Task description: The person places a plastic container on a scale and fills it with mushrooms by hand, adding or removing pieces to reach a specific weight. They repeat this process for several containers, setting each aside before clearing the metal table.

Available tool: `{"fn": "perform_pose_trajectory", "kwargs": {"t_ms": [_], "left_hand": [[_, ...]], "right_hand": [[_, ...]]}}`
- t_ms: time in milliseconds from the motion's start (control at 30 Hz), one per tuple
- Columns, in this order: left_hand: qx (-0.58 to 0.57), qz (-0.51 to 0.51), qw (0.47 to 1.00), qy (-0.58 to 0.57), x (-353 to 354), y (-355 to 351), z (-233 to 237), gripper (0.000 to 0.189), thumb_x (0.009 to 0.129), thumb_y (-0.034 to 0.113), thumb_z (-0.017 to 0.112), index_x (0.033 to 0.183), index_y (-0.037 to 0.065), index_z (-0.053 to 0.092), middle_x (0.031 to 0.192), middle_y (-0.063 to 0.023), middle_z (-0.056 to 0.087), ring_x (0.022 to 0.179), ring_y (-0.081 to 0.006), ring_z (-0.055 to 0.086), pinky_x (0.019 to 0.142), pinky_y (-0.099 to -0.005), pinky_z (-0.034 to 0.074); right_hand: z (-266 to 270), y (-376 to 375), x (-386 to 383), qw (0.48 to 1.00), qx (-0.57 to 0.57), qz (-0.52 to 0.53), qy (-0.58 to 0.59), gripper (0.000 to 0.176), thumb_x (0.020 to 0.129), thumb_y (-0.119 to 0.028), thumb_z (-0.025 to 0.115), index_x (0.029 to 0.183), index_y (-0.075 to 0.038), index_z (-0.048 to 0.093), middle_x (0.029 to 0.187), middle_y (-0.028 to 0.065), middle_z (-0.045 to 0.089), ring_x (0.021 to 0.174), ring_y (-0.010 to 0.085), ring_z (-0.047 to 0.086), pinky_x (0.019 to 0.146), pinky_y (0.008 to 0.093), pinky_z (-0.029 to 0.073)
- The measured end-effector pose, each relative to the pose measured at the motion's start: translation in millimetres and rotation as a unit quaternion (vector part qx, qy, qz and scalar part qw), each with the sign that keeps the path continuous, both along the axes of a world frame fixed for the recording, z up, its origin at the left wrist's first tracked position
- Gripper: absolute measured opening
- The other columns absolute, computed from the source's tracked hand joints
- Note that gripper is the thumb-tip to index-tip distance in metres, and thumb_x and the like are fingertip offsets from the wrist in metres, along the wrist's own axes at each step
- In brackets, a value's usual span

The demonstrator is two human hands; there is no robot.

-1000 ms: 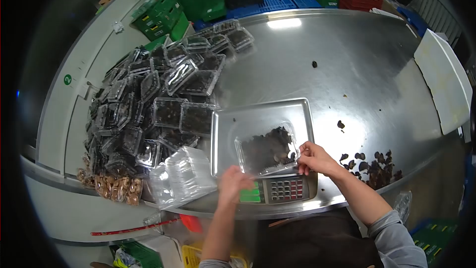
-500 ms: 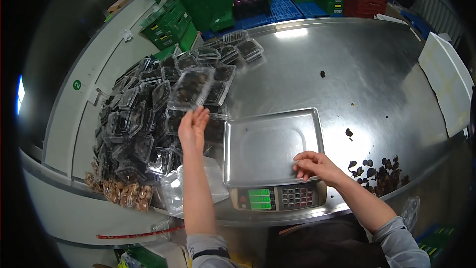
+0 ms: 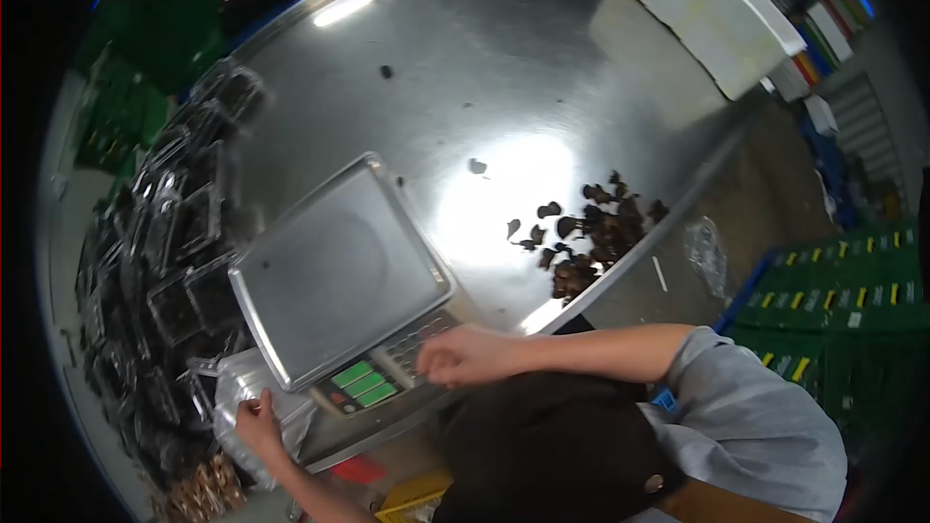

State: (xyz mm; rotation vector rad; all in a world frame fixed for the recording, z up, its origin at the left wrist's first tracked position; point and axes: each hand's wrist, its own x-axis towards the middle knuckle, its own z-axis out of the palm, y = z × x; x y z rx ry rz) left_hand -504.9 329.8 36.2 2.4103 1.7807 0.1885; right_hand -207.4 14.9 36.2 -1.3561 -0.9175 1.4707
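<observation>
My left hand [image 3: 259, 426] is at the near left, its fingers pinched together at the sheer clear plastic packaging [image 3: 242, 383] beside the scale. Whether this packaging is bags or empty packs, I cannot make out. My right hand [image 3: 463, 356], slightly blurred, is loosely curled over the right end of the scale's keypad [image 3: 412, 344], and nothing shows in it. The scale's metal pan [image 3: 339, 266] is bare apart from a small dark speck. Its green display [image 3: 365, 383] is lit, but the digits are unreadable.
Clear packs with dark contents [image 3: 179, 232] are heaped along the left. Loose dark mushroom-like pieces [image 3: 601, 232] lie near the table's right edge. A white box [image 3: 712, 19] stands at the far right; green crates [image 3: 833, 281] are beyond the table. Bagged brown mushrooms [image 3: 203, 489] sit lower left.
The view has swung to the right. My left hand has let go of the filled clear pack over the heap and come down to the clear plastic. My right hand has curled beside the keypad.
</observation>
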Motion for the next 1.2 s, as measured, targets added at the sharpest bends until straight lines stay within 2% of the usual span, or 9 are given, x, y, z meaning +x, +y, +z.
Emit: {"fn": "perform_pose_trajectory", "kwargs": {"t_ms": [133, 367, 433, 533, 633, 700, 867, 1033, 1200], "left_hand": [[-0.095, 0.037, 0.976, -0.195, -11, 16, -20, 0.030, 0.087, 0.028, 0.069, 0.078, 0.001, 0.062, 0.067, -0.0011, 0.056, 0.057, -0.0117, 0.047, 0.053, -0.0293, 0.040], [-0.212, 0.144, 0.865, -0.432, -30, 13, -17, 0.023, 0.093, 0.028, 0.060, 0.089, 0.005, 0.062, 0.069, -0.0005, 0.057, 0.058, -0.0087, 0.050, 0.050, -0.0245, 0.038], [-0.081, 0.201, 0.826, -0.520, -29, 0, -11, 0.023, 0.096, 0.025, 0.054, 0.099, 0.002, 0.061, 0.077, -0.0032, 0.060, 0.064, -0.0099, 0.054, 0.053, -0.0250, 0.041], [0.149, 0.118, 0.891, -0.413, 5, -55, 34, 0.023, 0.099, 0.019, 0.050, 0.105, -0.001, 0.059, 0.088, -0.0063, 0.061, 0.072, -0.0132, 0.058, 0.061, -0.0260, 0.046], [0.196, 0.009, 0.919, -0.341, 44, -97, 49, 0.021, 0.099, 0.013, 0.047, 0.106, -0.002, 0.059, 0.094, -0.0090, 0.061, 0.081, -0.0183, 0.060, 0.071, -0.0295, 0.049], [0.126, -0.183, 0.938, -0.267, 73, -118, 49, 0.017, 0.097, 0.010, 0.050, 0.106, -0.002, 0.058, 0.095, -0.0136, 0.061, 0.083, -0.0245, 0.061, 0.075, -0.0334, 0.048], [0.028, -0.346, 0.937, -0.032, 138, -144, 34, 0.023, 0.085, 0.000, 0.057, 0.107, -0.002, 0.057, 0.098, -0.0195, 0.060, 0.095, -0.0352, 0.058, 0.083, -0.0414, 0.046], [0.098, -0.349, 0.930, -0.059, 174, -193, 57, 0.043, 0.074, -0.004, 0.062, 0.116, 0.000, 0.054, 0.108, -0.0189, 0.059, 0.103, -0.0396, 0.055, 0.090, -0.0456, 0.043], [-0.117, -0.306, 0.912, -0.245, 220, -250, 53, 0.038, 0.077, -0.006, 0.061, 0.115, -0.001, 0.057, 0.115, -0.0180, 0.060, 0.102, -0.0279, 0.061, 0.092, -0.0359, 0.046]], "right_hand": [[-7, -1, -22, 0.997, 0.052, 0.037, -0.039, 0.023, 0.090, -0.016, 0.060, 0.107, -0.001, 0.059, 0.087, 0.0093, 0.068, 0.077, 0.0182, 0.066, 0.072, 0.0322, 0.052], [-7, -23, -12, 0.999, 0.018, 0.026, -0.036, 0.021, 0.090, -0.016, 0.060, 0.106, -0.002, 0.060, 0.089, 0.0099, 0.067, 0.080, 0.0188, 0.065, 0.074, 0.0324, 0.052], [-10, -37, 1, 0.997, 0.016, -0.031, -0.066, 0.022, 0.090, -0.017, 0.061, 0.108, -0.004, 0.061, 0.088, 0.0083, 0.067, 0.078, 0.0172, 0.065, 0.074, 0.0308, 0.052], [-16, -60, 30, 0.983, -0.009, -0.159, -0.087, 0.022, 0.090, -0.018, 0.063, 0.107, -0.004, 0.064, 0.087, 0.0058, 0.068, 0.079, 0.0139, 0.064, 0.074, 0.0288, 0.052], [-14, -64, 77, 0.946, -0.021, -0.275, -0.169, 0.022, 0.088, -0.018, 0.064, 0.105, -0.004, 0.066, 0.089, 0.0089, 0.069, 0.081, 0.0158, 0.066, 0.075, 0.0297, 0.052], [-40, -51, 114, 0.894, 0.020, -0.290, -0.341, 0.024, 0.086, -0.017, 0.065, 0.105, -0.002, 0.066, 0.094, 0.0130, 0.070, 0.082, 0.0198, 0.068, 0.075, 0.0322, 0.053], [-87, 44, 177, 0.878, 0.045, -0.258, -0.401, 0.037, 0.082, -0.015, 0.066, 0.116, -0.003, 0.059, 0.111, 0.0157, 0.061, 0.093, 0.0272, 0.065, 0.084, 0.0384, 0.050], [-107, 123, 193, 0.855, 0.000, -0.192, -0.481, 0.050, 0.078, -0.019, 0.072, 0.122, -0.007, 0.053, 0.118, 0.0161, 0.054, 0.099, 0.0337, 0.061, 0.085, 0.0434, 0.050], [-117, 135, 204, 0.863, 0.020, -0.128, -0.489, 0.030, 0.077, -0.024, 0.070, 0.099, -0.005, 0.061, 0.103, 0.0154, 0.059, 0.091, 0.0352, 0.062, 0.079, 0.0452, 0.050]]}}
